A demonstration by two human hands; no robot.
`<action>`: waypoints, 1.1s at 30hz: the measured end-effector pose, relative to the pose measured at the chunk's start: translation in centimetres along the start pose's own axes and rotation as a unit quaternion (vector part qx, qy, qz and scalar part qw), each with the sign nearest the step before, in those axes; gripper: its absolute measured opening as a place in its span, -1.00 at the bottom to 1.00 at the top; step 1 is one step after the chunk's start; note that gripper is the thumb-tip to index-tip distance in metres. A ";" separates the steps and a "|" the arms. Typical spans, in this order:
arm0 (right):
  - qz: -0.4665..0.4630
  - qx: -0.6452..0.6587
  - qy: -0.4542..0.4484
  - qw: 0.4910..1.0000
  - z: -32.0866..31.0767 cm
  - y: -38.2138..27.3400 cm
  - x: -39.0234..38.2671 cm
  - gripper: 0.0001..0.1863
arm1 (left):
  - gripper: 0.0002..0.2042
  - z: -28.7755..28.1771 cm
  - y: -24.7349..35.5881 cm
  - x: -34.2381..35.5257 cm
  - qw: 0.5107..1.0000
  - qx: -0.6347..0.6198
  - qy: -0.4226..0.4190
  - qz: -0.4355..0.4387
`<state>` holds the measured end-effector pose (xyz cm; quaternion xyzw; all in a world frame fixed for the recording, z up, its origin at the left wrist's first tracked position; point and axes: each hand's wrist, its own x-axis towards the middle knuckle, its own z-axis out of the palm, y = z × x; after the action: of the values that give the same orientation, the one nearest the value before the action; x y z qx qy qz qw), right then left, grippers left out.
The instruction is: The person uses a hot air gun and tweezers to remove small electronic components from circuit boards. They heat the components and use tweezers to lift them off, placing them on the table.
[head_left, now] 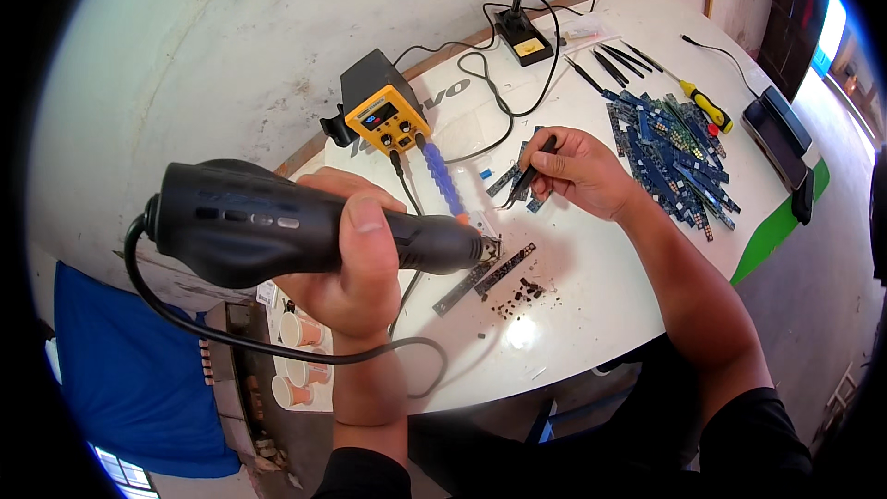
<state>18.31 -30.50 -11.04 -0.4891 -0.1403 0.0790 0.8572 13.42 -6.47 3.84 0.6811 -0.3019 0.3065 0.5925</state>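
Note:
My left hand (356, 259) is wrapped round a black hot-air gun (249, 222), whose metal nozzle points right and down over narrow circuit board strips. One dark strip (506, 270) lies just below the nozzle, and a greyer strip (459, 292) lies beside it, partly covered by the nozzle. Small dark chips (525, 299) are scattered on the table right of the strips. My right hand (584, 174) pinches black tweezers (528, 176), tips down, above several loose board pieces (506, 180). The tweezer tips are apart from the strips under the nozzle.
A yellow-and-black soldering station (381, 106) stands at the back left with a blue segmented tube (442, 176). Behind are an iron stand (523, 37), tweezers (621, 63) and a yellow screwdriver (707, 106). A heap of boards (670, 157) and a phone (776, 143) lie right; paper cups (300, 329) stand left.

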 end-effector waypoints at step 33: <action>-0.009 0.046 -0.025 0.999 -0.7 0.2 0.1 -0.88 | -0.76 0.6 0.2 -0.3 1.000 0.003 -0.005 0.002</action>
<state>18.57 -30.92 -11.57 -0.4460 -0.1624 0.0902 0.8755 13.08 -7.08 3.67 0.6838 -0.3051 0.3056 0.5881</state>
